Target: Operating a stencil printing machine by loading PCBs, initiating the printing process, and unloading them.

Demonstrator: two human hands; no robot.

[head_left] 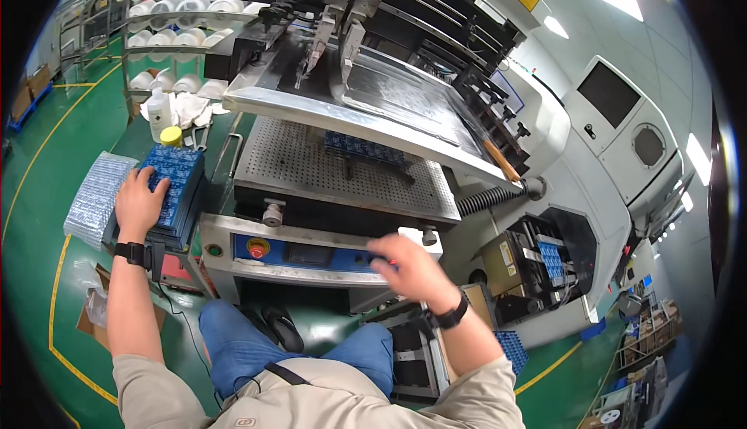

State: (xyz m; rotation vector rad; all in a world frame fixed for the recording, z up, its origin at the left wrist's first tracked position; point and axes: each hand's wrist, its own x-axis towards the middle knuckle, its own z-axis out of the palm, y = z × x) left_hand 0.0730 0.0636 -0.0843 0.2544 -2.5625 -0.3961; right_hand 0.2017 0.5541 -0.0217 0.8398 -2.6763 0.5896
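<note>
My left hand (138,202) lies on top of a stack of blue printed circuit boards (173,171) at the left, fingers and thumb apart on the upper board. In front of the machine's control panel (327,259) hovers my right hand (412,267), slightly blurred, its fingers loosely bent and apart, with nothing visibly held. Between its fingers shows a small red spot I cannot make out. Another blue circuit board (364,147) sits on the perforated metal bed (288,157), partly hidden beneath the raised screen frame (350,118) of a printing machine.
Bubble wrap (97,199) lies left of the stack. Behind it stand a white bottle (159,110) and a yellow-lidded jar (171,135). A red emergency button (257,248) sits on the panel. At right, a machine opening holds a blue board (552,262); a ribbed hose (490,199) runs beside the bed.
</note>
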